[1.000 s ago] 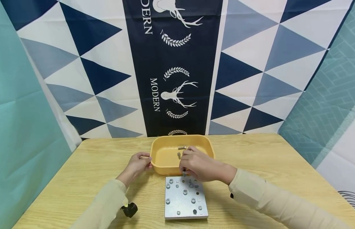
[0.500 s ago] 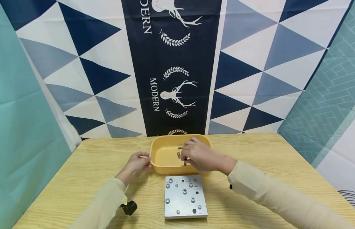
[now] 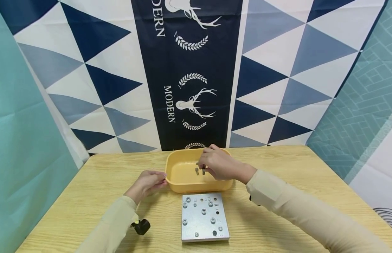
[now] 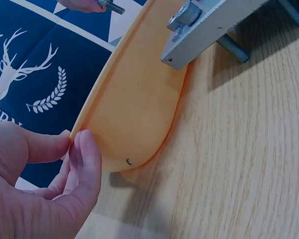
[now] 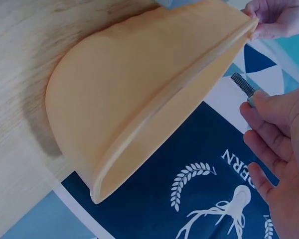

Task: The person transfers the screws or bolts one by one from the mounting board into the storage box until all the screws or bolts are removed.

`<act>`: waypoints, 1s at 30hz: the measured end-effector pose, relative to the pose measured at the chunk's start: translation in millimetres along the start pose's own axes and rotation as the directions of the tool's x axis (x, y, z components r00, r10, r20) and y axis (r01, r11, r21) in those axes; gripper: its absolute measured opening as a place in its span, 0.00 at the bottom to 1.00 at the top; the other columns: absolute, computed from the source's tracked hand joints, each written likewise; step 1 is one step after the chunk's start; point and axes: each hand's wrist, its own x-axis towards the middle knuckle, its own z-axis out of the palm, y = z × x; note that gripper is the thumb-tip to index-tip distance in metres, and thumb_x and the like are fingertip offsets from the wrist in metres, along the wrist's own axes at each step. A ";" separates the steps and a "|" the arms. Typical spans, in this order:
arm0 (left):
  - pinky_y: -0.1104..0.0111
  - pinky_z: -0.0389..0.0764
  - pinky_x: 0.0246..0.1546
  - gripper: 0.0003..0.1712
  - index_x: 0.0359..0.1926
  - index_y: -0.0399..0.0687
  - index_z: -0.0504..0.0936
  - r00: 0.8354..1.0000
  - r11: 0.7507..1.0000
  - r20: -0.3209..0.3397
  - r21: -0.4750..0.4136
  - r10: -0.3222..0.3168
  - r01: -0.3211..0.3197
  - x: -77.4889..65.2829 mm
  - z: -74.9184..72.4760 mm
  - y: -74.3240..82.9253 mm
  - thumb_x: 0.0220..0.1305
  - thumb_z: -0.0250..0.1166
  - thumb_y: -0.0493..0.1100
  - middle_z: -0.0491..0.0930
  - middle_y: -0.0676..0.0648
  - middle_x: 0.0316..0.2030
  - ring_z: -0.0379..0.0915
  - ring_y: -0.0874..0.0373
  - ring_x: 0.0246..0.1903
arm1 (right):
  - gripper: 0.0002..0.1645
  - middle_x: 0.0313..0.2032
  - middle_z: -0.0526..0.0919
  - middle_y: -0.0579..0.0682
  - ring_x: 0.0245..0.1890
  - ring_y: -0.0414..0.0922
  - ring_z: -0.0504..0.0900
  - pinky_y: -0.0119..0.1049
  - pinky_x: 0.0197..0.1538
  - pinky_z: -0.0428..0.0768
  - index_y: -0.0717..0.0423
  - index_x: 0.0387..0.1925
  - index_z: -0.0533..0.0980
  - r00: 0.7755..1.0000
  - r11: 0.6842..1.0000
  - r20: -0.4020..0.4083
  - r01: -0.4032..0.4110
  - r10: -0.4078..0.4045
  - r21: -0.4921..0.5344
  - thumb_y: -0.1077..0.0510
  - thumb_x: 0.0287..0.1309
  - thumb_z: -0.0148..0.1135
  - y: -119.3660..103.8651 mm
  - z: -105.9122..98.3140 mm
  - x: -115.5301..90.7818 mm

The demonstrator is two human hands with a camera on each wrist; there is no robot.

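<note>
Between thumb and fingers, my right hand (image 3: 219,163) pinches a bolt (image 5: 243,85) above the yellow plastic bin (image 3: 183,188); the bolt's threaded end sticks out. My left hand (image 4: 45,184) pinches the bin's rim at its left end, thumb on one side and fingers on the other. Inside the bin lies a loose bolt (image 3: 197,171), and another is mostly hidden behind the right hand. In front of the bin is a silver metal plate (image 3: 196,219) with several bolts and a few holes; bolt shanks (image 4: 234,48) protrude below it in the left wrist view.
The wooden table (image 3: 120,182) carries everything. A patterned cloth (image 3: 196,70) hangs behind the table's back edge. A small black object (image 3: 142,227) sits at the left sleeve.
My right hand has moved from the plate's back edge up and away over the bin, carrying the bolt. The left hand keeps its hold on the rim.
</note>
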 end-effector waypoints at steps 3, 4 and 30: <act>0.78 0.85 0.33 0.19 0.56 0.23 0.71 1.000 1.000 0.000 -0.012 -0.005 0.005 0.5 -0.7 0.9 0.67 0.57 0.32 0.78 0.49 0.27 0.77 0.64 0.25 | 0.08 0.33 0.86 0.39 0.38 0.41 0.76 0.34 0.41 0.69 0.49 0.31 0.82 1.000 1.000 0.020 -0.014 0.014 0.002 0.62 0.47 0.72 3.7 -0.6 4.0; 0.79 0.85 0.33 0.20 0.56 0.23 0.71 1.000 1.000 0.000 -0.012 -0.004 0.004 0.7 -0.9 1.1 0.67 0.57 0.32 0.78 0.49 0.26 0.77 0.65 0.25 | 0.08 0.33 0.86 0.39 0.37 0.41 0.76 0.34 0.41 0.69 0.49 0.31 0.82 0.999 1.000 0.028 -0.022 0.022 0.006 0.63 0.48 0.72 4.9 -1.0 5.1; 0.77 0.86 0.34 0.19 0.55 0.25 0.73 0.999 1.000 -0.031 -0.012 -0.004 0.003 0.3 -0.9 1.0 0.66 0.59 0.33 0.78 0.48 0.27 0.78 0.64 0.26 | 0.07 0.30 0.86 0.42 0.35 0.43 0.75 0.34 0.38 0.67 0.50 0.30 0.83 0.972 0.985 0.188 -0.154 0.138 0.073 0.65 0.50 0.66 40.5 1.8 31.7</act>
